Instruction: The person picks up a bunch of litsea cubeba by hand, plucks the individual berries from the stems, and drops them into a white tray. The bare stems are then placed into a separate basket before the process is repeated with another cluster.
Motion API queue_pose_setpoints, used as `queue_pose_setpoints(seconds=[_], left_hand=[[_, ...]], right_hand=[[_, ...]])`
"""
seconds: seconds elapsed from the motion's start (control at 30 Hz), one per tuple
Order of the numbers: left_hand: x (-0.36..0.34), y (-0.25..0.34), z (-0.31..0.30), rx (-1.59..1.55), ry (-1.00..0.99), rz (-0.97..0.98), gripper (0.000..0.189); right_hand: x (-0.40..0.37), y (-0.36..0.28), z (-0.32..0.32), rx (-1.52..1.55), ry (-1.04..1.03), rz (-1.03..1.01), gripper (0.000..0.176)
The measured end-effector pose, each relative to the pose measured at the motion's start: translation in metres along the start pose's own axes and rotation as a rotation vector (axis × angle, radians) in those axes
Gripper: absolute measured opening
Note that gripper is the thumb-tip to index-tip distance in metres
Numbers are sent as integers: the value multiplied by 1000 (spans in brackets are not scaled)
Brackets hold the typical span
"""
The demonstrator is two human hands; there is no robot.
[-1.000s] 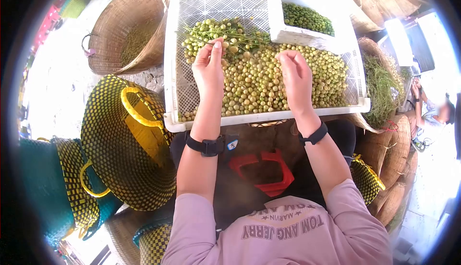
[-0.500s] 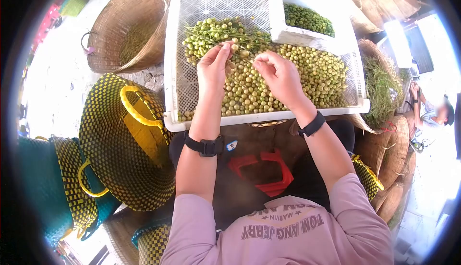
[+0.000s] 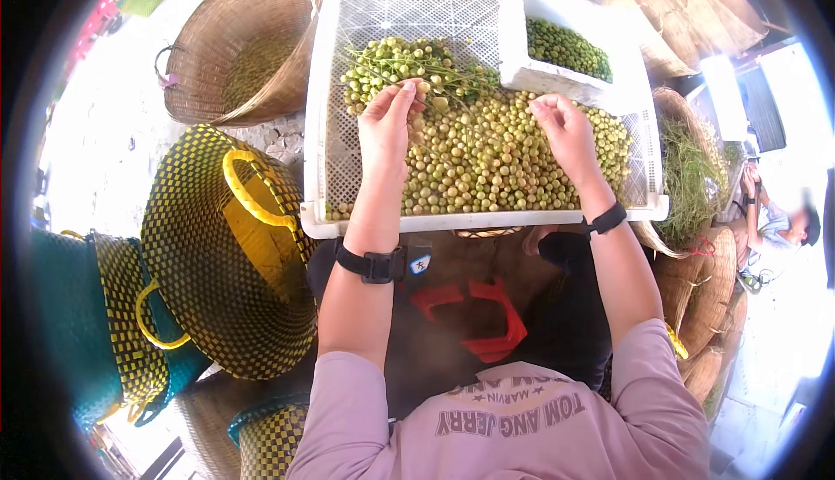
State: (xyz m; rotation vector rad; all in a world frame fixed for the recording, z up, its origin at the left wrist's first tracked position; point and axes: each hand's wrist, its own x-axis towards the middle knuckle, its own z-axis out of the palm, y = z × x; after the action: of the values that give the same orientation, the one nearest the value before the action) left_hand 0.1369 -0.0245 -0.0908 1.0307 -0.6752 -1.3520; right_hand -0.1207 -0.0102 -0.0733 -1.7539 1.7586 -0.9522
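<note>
Two bare hands over a white tray (image 3: 487,222). The left hand (image 3: 390,123) has its thumb and fingertips closed on a sprig (image 3: 421,90) at the near edge of a green bunch (image 3: 396,64). The right hand (image 3: 567,132) has thumb and index finger drawn together above loose fruit (image 3: 487,163); whether anything lies between them cannot be told.

Containers. The tray holds the bunch, which lies beyond the left hand, and the fruit, which spreads between the hands and around the right one. A white box (image 3: 557,82), set in the tray just beyond the right hand, contains small green berries (image 3: 570,47). Beyond and to the left of the left hand, a tilted wicker basket (image 3: 217,10) has a greenish layer in its bottom. Nearer the body on that side, a black-and-yellow basket (image 3: 187,254) holds a flat yellow piece (image 3: 261,241). Well to the right of the right hand, green stems (image 3: 687,176) fill another basket (image 3: 674,102).

Edges and room. The tray's near rim passes beneath both forearms. Bare mesh (image 3: 417,10) shows beyond the bunch, in a strip left of the left hand, and along the tray's right end. The air between the hands is open above the fruit; the box's near wall bounds the space ahead of the right hand.
</note>
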Motion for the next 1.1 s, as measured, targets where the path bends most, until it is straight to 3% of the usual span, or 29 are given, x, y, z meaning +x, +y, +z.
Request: queue_pose_setpoints(seconds=[0.1,0.13,0.2,0.27,0.33,0.4,0.43,0.47,0.5,0.53,0.6,0.73,0.8,0.87,0.93,1.0,1.1], left_hand=[[1,-2,-1,-15,-51,13,18],[-3,1,2,11,-55,-18,18],[-7,3,5,-2,-68,-60,18],[-3,-1,4,-47,-142,-69,18],[-2,-2,7,-66,-168,-70,16],[-5,-1,10,3,-194,-109,15],[-6,-4,12,9,-247,-59,16],[-6,-6,13,11,-248,-65,16],[-6,-9,14,61,-278,-54,16],[-9,-7,16,112,-309,-45,16],[-16,-5,20,86,-310,-117,18],[-18,0,21,261,-300,-46,21],[-19,2,23,412,-176,24,21],[-14,-2,19,350,-170,-15,21],[-15,1,20,267,-156,-50,21],[-17,0,23,251,-159,-29,21],[-20,-3,24,192,-232,-7,21]], right_hand=[[28,7,-9,-238,109,20,38],[44,2,-18,-197,104,155,41],[79,8,-36,-237,285,14,41],[98,-1,-47,-419,335,-41,39],[106,-14,-49,-840,575,-524,37],[78,-42,-31,-264,173,-230,34],[64,-45,-13,-30,31,-239,34],[39,-67,-3,60,-165,-105,37],[23,-80,7,108,-255,-186,39],[13,-77,20,46,-235,-275,37],[1,-76,32,-13,-195,-278,32],[-5,-69,35,54,-178,-296,26],[-9,-62,33,270,-136,-170,24],[-9,-44,30,344,-96,-191,25],[-11,-33,26,863,-239,164,24],[-18,-33,31,808,-273,183,26],[-22,-41,41,487,-321,81,33]])
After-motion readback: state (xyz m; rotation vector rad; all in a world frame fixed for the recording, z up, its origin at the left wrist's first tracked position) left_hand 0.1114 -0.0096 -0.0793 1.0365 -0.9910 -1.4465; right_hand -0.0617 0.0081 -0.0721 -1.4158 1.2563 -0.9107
